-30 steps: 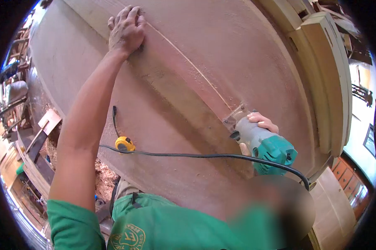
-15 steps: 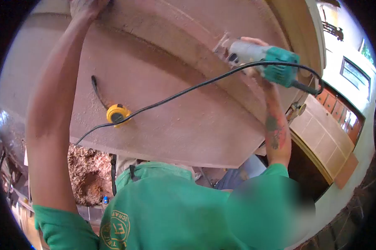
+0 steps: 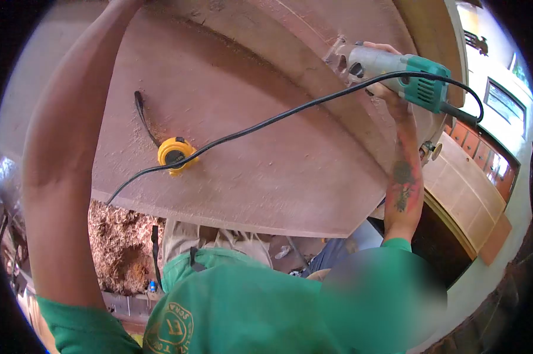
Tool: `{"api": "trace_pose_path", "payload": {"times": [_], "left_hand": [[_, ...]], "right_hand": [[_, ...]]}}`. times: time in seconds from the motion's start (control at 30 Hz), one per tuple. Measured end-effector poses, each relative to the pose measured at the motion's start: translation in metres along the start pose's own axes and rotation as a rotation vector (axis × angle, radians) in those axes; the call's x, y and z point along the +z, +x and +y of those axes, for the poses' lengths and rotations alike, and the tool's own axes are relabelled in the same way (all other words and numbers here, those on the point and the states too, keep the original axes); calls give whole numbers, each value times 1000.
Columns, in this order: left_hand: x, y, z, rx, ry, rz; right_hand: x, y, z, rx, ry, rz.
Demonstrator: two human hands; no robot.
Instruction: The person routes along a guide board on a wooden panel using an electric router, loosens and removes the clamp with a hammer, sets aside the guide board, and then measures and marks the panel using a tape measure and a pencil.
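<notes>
My right hand point(image 3: 390, 91) is wrapped around the grey metal body of a teal-topped trim router point(image 3: 396, 74). The router lies on its side in view, its base end against a curved wooden edge strip of the large board. Its black cord point(image 3: 266, 124) runs from the teal end down-left across the board. My left arm stretches up along the left side; the hand is cut off by the top edge of the view. Between the arms, a yellow tape measure point(image 3: 175, 154) with a black strap rests on the board point(image 3: 243, 189), with the cord passing over it.
Fine wood dust is scattered over the board. Below its near edge is a heap of wood shavings point(image 3: 122, 242). To the right stand a pale wooden panel point(image 3: 464, 183) and a reddish-brown panelled piece point(image 3: 484, 153). Another person's dark blue clothing seems to show under the board.
The trim router and my right hand have shifted right and slightly up in view. My left hand has passed out of the top of the view.
</notes>
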State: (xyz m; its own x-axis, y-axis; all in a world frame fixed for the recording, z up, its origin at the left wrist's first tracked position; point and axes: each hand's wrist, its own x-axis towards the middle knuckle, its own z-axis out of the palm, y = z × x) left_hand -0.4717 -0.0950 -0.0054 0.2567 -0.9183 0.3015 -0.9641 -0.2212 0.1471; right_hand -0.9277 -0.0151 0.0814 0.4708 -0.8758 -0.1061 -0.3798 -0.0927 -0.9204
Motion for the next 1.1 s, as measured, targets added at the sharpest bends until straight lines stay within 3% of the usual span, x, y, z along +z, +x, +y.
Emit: {"api": "trace_pose_path", "payload": {"times": [0.07, 0.2, 0.27, 0.3, 0.4, 0.43, 0.5, 0.57, 0.63, 0.73, 0.77, 0.8, 0.87, 0.97, 1.1], "left_hand": [[-2, 0, -2, 86, 93, -39], [20, 1, -6, 67, 73, 124], [21, 4, -7, 52, 26, 178], [16, 4, -8, 45, 35, 220], [9, -9, -9, 248, 238, -7], [36, -12, -19, 298, 172, 150], [-4, -44, 22, 224, 223, -495], [-3, -101, 62, 173, 4, -187], [-34, -132, 107, 121, -13, -486], [-37, -165, 141, 47, -57, -508], [-37, -168, 145, 20, -121, -475], [-37, -169, 146, 22, -103, -470], [-38, -168, 146, 3, -130, -469], [-36, -159, 139, -23, -190, -556], [-42, -158, 142, -52, -168, -608]], "right_hand": [[-2, 0, 2, 23, -17, -9], [-2, 1, 12, -68, -142, 3], [7, -2, 16, -104, 128, 65], [5, 3, 19, -152, -1, 79], [9, 2, 14, -85, -4, 83], [11, 3, 19, -178, 31, 125], [10, 8, 32, -206, 16, 109], [9, 11, 41, -223, 23, 90], [10, 15, 41, -233, -140, 99], [11, 15, 34, -174, -80, 52], [12, 17, 30, -423, -285, 56], [13, 13, 27, -432, -269, 63], [16, 2, 9, -184, 141, 10], [6, -17, -16, -248, 192, -23], [10, -6, 9, -221, 56, 82]]}}
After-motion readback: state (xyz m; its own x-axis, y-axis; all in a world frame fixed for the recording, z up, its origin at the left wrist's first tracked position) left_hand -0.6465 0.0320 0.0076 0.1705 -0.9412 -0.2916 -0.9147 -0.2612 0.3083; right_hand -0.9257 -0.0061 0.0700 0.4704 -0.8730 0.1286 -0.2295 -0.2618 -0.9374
